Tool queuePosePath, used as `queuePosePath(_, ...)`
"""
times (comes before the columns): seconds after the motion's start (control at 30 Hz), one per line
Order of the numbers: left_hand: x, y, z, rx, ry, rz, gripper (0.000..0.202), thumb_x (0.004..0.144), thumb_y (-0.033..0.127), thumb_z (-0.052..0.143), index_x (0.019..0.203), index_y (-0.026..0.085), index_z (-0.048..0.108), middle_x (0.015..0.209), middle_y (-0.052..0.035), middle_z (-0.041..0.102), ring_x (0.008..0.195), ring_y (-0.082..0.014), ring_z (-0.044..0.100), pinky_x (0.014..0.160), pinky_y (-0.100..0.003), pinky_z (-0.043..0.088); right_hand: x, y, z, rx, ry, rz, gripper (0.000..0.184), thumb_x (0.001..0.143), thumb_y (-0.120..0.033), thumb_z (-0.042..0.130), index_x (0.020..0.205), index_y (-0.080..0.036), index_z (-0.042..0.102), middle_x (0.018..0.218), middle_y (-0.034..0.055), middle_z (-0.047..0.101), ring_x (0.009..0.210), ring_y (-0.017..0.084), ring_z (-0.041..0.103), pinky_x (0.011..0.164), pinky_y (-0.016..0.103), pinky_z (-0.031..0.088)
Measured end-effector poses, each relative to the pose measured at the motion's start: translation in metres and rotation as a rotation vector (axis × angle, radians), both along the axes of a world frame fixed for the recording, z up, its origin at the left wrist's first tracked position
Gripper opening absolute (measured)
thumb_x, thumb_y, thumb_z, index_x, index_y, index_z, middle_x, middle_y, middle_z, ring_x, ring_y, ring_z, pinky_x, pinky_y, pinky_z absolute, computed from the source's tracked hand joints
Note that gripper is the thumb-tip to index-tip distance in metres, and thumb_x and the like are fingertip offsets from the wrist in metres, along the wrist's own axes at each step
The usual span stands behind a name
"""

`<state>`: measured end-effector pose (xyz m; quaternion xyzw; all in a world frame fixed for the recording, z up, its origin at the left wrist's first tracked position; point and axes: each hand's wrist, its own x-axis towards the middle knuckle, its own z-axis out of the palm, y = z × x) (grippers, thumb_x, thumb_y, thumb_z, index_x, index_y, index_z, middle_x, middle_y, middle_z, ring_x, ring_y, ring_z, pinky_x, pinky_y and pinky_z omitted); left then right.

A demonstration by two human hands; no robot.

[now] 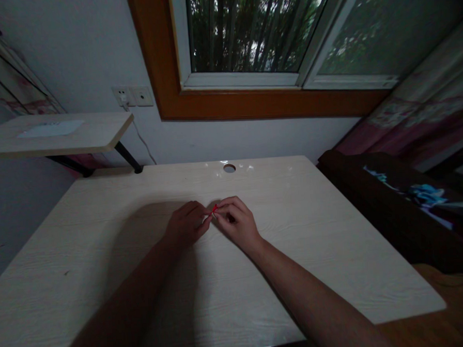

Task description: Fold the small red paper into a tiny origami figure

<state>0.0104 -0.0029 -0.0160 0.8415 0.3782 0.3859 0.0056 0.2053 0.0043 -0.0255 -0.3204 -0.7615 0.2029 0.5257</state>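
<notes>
A small red item (215,208), thin and narrow, is pinched between my two hands over the middle of the desk (304,232). It is too small for me to tell its kind. My left hand (187,223) grips it from the left with thumb and fingertips. From the right, my right hand (237,220) pinches it too, the fingers curled. The fingertips of both hands almost meet around it and cover part of it.
A raised shelf (109,141) on black legs stands at the back left, with a paper (50,129) on it. A round cable hole (229,168) lies near the rear edge. Beyond the desk are a wall socket (132,96), a window and, at right, a dark brown surface (372,197) bearing blue items.
</notes>
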Motion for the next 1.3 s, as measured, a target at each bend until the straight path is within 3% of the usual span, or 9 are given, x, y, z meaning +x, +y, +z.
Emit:
queuePosePath(0.67, 0.0023, 0.0006, -0.0015, -0.031, -0.047, 0.064, 0.012, 0.088, 0.017, 0.058, 0.076, 0.018, 0.056, 0.073, -0.002, 0.059, 0.072, -0.0138, 0.056, 0.069, -0.028, 0.048, -0.0018, -0.0021, 0.0005, 0.003, -0.013, 0.01, 0.005, 0.09, -0.018, 0.065, 0.088, -0.023, 0.064, 0.1, 0.0044, 0.064, 0.075, 0.014, 0.061, 0.057, 0.025, 0.048)
queuePosePath(1.07, 0.0008, -0.0009, 0.0002, -0.074, -0.061, 0.046, 0.003, 0.088, 0.019, 0.058, 0.088, 0.018, 0.062, 0.08, -0.0037, 0.063, 0.074, -0.0138, 0.059, 0.07, -0.027, 0.051, -0.0009, -0.0017, 0.0008, -0.009, -0.022, 0.024, 0.004, 0.091, -0.02, 0.064, 0.088, -0.023, 0.064, 0.099, 0.005, 0.064, 0.072, 0.013, 0.06, 0.056, 0.026, 0.048)
queuePosePath(1.3, 0.002, -0.0006, -0.0003, -0.03, -0.052, 0.042, 0.006, 0.088, 0.016, 0.057, 0.082, 0.018, 0.059, 0.078, -0.0034, 0.062, 0.074, -0.0142, 0.059, 0.07, -0.027, 0.05, -0.0021, -0.0019, 0.002, 0.009, -0.007, 0.042, 0.006, 0.09, -0.018, 0.064, 0.088, -0.023, 0.063, 0.099, 0.004, 0.064, 0.074, 0.013, 0.06, 0.057, 0.026, 0.047)
